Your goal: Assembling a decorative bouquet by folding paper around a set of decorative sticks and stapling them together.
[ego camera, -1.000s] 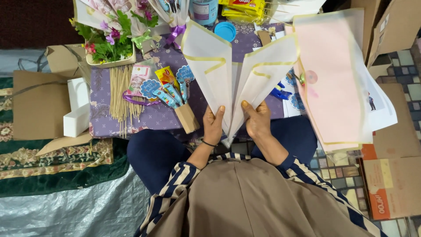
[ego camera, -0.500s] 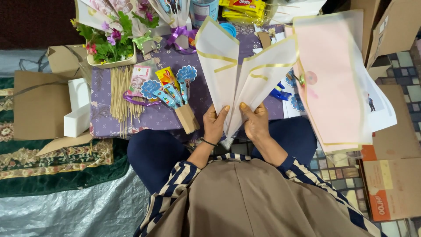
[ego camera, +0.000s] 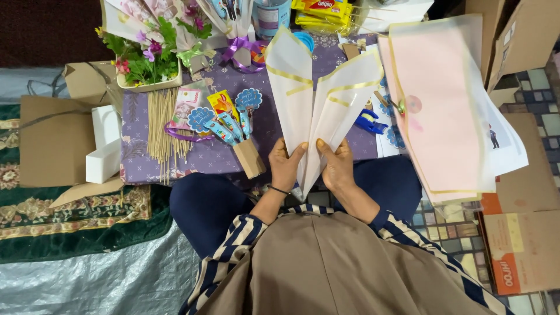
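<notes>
I am holding the folded wrapping paper (ego camera: 318, 105) up over the purple table (ego camera: 204, 157), just above my knees, and it is now standing a little more upright than a moment ago, its two gold-edged wings opening into a V. My left hand (ego camera: 284, 166) is pinching the left wing near the bottom point, fingers (ego camera: 294, 153) pressed together against the sheet; my right hand (ego camera: 337, 166) is pinching the right wing the same way. The base is being gathered tighter, so I judge the cone shape is coming along. Just beside the left hand the small kraft holder of blue tags (ego camera: 233, 125) is lying on the table, with the bundle of skewers (ego camera: 163, 125) further left and the pink sheets (ego camera: 437, 111) lying to my right
</notes>
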